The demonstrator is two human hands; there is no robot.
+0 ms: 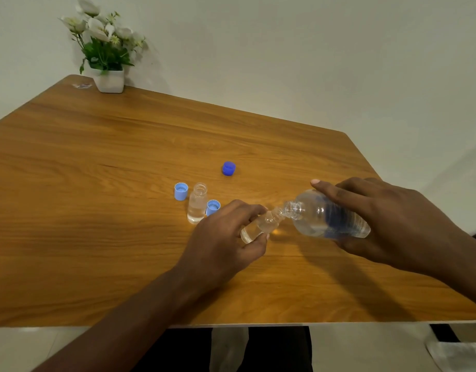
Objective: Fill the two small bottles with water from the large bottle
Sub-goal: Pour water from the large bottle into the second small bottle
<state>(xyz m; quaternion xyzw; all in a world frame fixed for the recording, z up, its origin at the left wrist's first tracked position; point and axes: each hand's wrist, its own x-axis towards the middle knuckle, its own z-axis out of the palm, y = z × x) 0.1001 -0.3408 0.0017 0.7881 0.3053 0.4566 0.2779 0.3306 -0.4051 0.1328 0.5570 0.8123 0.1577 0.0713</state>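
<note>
Clear plastic meets clear plastic: the large bottle (326,214), tipped over in the right hand (387,224), has its mouth at the neck of a tilted small bottle (261,224) gripped by the left hand (226,242). Just left, the other small bottle (197,204) stands uncapped on the wooden table (97,170) between two light-blue caps (181,191), with a darker blue cap (228,168) behind.

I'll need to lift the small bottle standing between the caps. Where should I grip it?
Pinch the standing small bottle round its straight body below the shoulder, coming from the near left: its mouth is open and a cap sits close on its right.
</note>
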